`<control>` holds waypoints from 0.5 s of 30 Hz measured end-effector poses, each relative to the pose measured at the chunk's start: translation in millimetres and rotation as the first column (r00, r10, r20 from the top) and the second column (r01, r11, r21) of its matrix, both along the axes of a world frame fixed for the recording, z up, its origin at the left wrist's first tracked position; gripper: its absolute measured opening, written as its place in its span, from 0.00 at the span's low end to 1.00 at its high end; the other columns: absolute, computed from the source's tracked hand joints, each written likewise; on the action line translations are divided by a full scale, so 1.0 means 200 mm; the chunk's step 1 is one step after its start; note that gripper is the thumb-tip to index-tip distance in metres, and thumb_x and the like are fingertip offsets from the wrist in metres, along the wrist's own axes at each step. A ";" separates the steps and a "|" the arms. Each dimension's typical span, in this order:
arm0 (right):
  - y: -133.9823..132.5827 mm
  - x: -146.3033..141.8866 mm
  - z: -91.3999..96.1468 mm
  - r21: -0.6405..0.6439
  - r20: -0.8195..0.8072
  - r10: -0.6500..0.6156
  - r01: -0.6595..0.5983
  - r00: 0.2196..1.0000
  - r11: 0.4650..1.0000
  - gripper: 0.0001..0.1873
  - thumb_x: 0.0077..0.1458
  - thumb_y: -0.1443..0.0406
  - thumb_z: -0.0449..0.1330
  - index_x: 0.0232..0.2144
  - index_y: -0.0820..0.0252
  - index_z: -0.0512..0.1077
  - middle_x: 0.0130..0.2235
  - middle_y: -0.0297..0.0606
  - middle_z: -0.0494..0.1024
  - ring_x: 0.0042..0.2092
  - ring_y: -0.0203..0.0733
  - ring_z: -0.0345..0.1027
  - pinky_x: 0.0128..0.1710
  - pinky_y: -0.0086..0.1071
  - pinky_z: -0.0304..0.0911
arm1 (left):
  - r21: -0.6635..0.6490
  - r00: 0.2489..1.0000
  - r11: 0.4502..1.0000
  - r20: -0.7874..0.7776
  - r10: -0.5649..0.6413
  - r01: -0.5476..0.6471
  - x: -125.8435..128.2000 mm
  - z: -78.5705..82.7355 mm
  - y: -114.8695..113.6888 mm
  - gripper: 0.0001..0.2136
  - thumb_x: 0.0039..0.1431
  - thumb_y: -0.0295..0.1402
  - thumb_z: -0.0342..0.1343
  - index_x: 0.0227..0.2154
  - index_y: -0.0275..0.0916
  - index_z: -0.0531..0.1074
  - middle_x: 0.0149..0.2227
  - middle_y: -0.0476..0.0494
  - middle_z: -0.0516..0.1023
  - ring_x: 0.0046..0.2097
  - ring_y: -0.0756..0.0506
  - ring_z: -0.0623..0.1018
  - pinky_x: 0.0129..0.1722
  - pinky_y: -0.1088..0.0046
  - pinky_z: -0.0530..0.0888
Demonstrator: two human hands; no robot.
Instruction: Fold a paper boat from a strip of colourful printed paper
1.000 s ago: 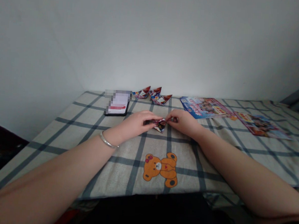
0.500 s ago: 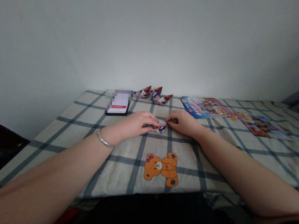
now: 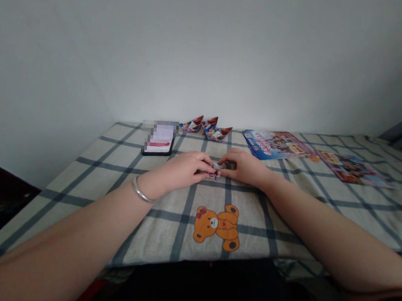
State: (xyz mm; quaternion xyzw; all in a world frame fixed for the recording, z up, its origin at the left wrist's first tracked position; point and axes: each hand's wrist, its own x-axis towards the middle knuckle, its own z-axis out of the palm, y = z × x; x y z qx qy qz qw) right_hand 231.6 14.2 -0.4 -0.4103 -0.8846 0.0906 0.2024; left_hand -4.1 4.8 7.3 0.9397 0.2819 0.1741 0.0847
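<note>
Between my hands, low over the tablecloth, is a small folded piece of colourful printed paper (image 3: 215,174), mostly covered by fingers. My left hand (image 3: 193,167), with a silver bangle at its wrist, pinches the paper's left side between thumb and fingers. From the other side, my right hand (image 3: 242,166) is closed on the paper's right edge, its fingers bent and thumb underneath. A pale bit of the paper shows between the fingertips. Beyond the hands, three folded paper boats (image 3: 218,134) of similar print stand close together near the wall.
A phone (image 3: 159,139) with a lit screen lies at the back left. Printed leaflets (image 3: 276,145) lie at the back right, with another leaflet (image 3: 353,169) farther right. The checked tablecloth (image 3: 162,230) bears a printed orange bear (image 3: 217,226) near the front edge.
Both hands have come closer together over the paper. My right fingers now reach farther over it, and less of its printed side shows.
</note>
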 end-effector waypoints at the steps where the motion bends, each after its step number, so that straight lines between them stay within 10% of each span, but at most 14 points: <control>1: 0.00 0.00 0.00 -0.001 0.005 -0.002 0.002 1.000 1.000 0.16 0.54 0.55 0.65 0.41 0.58 0.78 0.41 0.41 0.76 0.41 0.41 0.69 0.40 0.33 0.62 | -0.013 1.000 1.000 0.016 0.009 -0.009 0.00 0.00 0.00 0.09 0.62 0.30 0.57 0.43 0.45 0.79 0.48 0.47 0.76 0.49 0.45 0.74 0.52 0.65 0.70; 9: -0.01 -0.01 0.00 0.001 0.028 -0.011 0.011 1.000 1.000 0.17 0.53 0.54 0.65 0.42 0.57 0.77 0.41 0.41 0.76 0.41 0.42 0.69 0.41 0.33 0.63 | -0.039 0.993 0.999 0.115 0.028 -0.024 0.01 -0.03 0.01 0.11 0.63 0.29 0.52 0.44 0.42 0.77 0.46 0.44 0.76 0.49 0.46 0.74 0.53 0.65 0.71; 15: -0.03 -0.02 0.01 0.021 0.044 -0.028 0.027 0.999 0.999 0.18 0.54 0.54 0.63 0.43 0.57 0.77 0.42 0.41 0.75 0.42 0.43 0.70 0.42 0.34 0.64 | 0.089 0.966 0.962 0.054 0.253 -0.257 0.03 -0.08 0.01 0.21 0.65 0.37 0.51 0.57 0.32 0.66 0.57 0.34 0.68 0.60 0.39 0.66 0.62 0.58 0.63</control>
